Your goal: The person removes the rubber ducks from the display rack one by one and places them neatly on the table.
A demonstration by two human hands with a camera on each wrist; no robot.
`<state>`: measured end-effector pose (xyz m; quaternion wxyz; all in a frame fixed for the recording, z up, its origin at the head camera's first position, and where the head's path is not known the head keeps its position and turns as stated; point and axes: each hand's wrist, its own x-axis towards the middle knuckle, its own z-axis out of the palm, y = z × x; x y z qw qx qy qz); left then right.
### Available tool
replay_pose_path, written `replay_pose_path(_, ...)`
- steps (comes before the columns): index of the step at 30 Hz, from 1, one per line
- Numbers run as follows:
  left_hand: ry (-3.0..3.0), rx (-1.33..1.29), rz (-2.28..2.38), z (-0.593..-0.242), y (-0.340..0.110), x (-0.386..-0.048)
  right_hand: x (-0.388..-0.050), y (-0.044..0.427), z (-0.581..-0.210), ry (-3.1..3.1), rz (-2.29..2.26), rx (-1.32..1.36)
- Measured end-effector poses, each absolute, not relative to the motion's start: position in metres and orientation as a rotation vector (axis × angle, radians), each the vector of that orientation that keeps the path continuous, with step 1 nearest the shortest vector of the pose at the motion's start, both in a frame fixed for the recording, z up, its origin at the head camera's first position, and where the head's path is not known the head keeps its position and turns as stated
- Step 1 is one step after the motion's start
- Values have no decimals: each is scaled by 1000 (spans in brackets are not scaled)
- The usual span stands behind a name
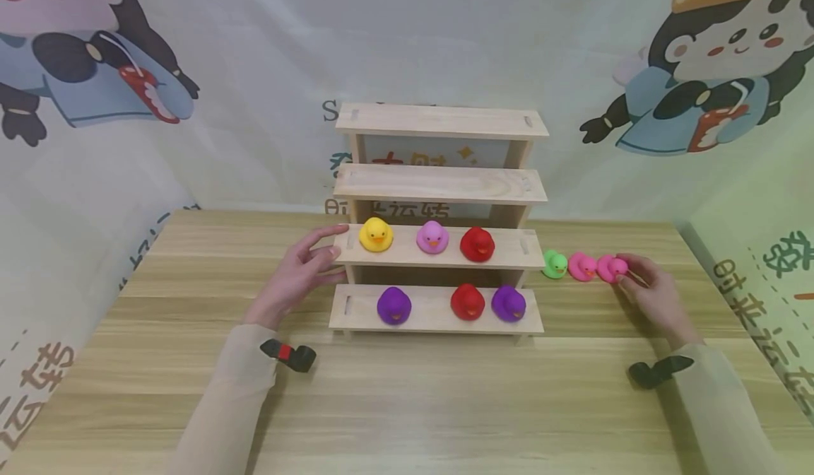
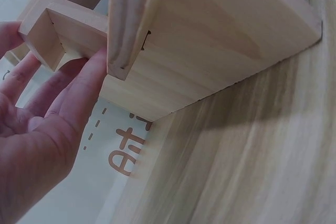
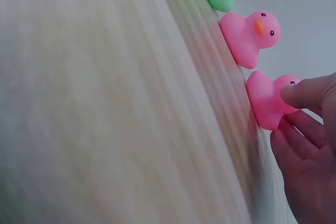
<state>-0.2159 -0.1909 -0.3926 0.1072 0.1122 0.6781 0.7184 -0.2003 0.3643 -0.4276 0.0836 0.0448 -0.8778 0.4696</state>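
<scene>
you have a small, smooth pink duck point(image 1: 612, 268) pinched between the thumb and fingers of your right grip point(image 1: 655, 298). it sits upright on the surface point(image 1: 407, 404), well apart from the right side of the shelf point(image 1: 439, 185); from your right wrist, your thumb covers part of its face, leaving one dark eye showing. the shelf before you is pale, bare wood with visible grain, standing upright on the surface, its four long boards climbing like steps away from you. your left grip point(image 1: 302, 270) touches its left end, at the second board from the bottom.
</scene>
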Motion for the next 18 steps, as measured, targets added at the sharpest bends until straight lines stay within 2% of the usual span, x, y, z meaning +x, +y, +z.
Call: replay_pose_path(18, 2011, 326, 2125, -394, -190, -216, -197, 361, -407, -2421, 1488, 227)
